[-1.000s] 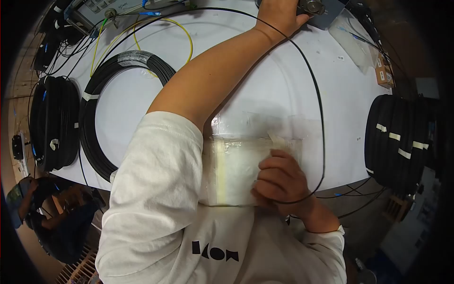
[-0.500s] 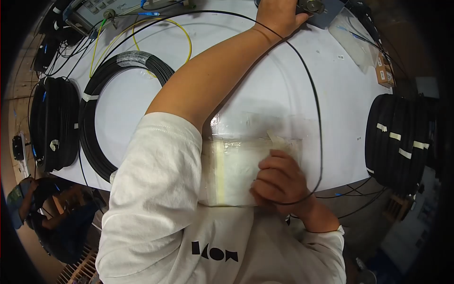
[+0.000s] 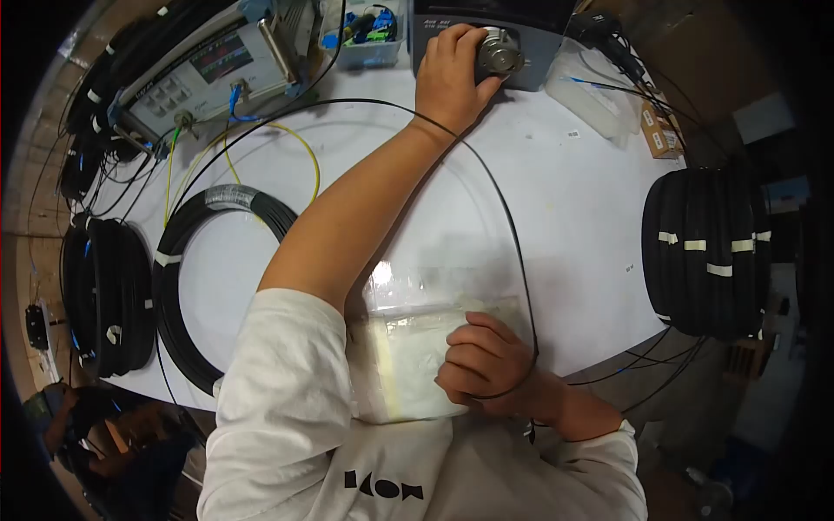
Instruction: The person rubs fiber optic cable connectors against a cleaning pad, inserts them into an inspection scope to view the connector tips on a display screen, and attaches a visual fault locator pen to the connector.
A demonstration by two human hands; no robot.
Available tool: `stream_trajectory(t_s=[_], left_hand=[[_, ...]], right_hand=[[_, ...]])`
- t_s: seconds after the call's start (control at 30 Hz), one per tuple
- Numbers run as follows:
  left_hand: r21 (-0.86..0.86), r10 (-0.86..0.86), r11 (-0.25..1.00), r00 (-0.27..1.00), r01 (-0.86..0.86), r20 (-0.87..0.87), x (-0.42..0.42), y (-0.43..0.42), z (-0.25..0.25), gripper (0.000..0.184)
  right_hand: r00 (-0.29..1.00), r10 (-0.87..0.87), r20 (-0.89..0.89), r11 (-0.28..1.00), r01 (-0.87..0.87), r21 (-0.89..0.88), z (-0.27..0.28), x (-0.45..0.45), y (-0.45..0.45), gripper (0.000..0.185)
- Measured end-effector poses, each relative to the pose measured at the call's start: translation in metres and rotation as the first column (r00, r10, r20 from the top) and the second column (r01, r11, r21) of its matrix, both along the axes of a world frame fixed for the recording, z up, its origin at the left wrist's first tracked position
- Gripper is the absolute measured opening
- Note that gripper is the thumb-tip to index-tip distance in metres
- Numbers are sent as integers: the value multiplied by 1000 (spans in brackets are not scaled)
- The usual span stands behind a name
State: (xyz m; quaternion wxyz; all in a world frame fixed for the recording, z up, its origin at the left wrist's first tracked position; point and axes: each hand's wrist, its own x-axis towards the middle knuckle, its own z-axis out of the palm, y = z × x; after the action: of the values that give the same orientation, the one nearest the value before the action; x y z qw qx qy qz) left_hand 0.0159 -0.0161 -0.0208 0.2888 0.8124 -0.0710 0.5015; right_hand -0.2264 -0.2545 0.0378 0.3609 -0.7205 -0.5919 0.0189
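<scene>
My left hand (image 3: pixel 452 80) reaches to the dark grey device (image 3: pixel 540 52) at the top, thumb and bent fingers against the left side of its round metal fitting (image 3: pixel 500 54). Near my body, my right hand (image 3: pixel 486 360) is curled over the right part of a white pad in clear plastic (image 3: pixel 417 360) with a yellowish strip. What its fingers pinch is hidden. A black cable (image 3: pixel 511 217) loops under my left forearm and comes down to my right hand.
At upper left stands an instrument with a screen (image 3: pixel 204 74), beside a bin of blue and green connectors (image 3: pixel 372 39). A black cable coil (image 3: pixel 174 286) lies left; more coils stand at far left (image 3: pixel 109 295) and right (image 3: pixel 708 252). A person (image 3: pixel 95 434) sits at lower left.
The view has tilted upward, so the table things sit lower and the device and instrument show more. My hands stay at the fitting and over the pad.
</scene>
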Motion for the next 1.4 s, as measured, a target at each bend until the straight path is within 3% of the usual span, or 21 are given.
stream_trajectory(t_s=[0.1, 0.23, 0.43, 0.53, 0.63, 0.73, 0.9, 1.1, 1.4], left_hand=[[-15, -3, 1000, 1000, 2, -26, 1, 0, 0, 74], [-16, -4, 1000, 997, 3, -75, -4, -2, 5, 70], [0, 22, 1000, 995, -22, -95, -5, -4, 8, 67], [22, 37, 999, 999, -37, -33, -2, -4, 3, 67], [-36, -7, 999, 998, 5, -58, -4, -4, 5, 68], [-38, -25, 999, 999, 24, -39, -2, -3, 6, 70], [-5, 5, 1000, 999, -5, -53, -5, -4, 7, 78], [-17, -4, 1000, 1000, 4, -28, -2, -4, 5, 71], [1, 21, 1000, 998, -21, -61, -2, -4, 3, 68]], right_hand=[[996, -63, 56, 998, 64, -6, 1, 14, -3, 30], [931, -290, 221, 954, 262, 148, 21, 66, -8, 33], [755, -519, 401, 838, 355, 415, 72, 151, 4, 12], [708, -588, 391, 793, 409, 451, 68, 190, 13, 11], [714, -646, 272, 747, 516, 420, 53, 219, 23, 12], [777, -630, -22, 689, 571, 447, 29, 233, 40, 13], [811, -577, 93, 698, 430, 572, -11, 249, 69, 19], [792, -588, 162, 652, 346, 675, -23, 269, 82, 21], [801, -560, 211, 691, 310, 653, -26, 268, 80, 20]])
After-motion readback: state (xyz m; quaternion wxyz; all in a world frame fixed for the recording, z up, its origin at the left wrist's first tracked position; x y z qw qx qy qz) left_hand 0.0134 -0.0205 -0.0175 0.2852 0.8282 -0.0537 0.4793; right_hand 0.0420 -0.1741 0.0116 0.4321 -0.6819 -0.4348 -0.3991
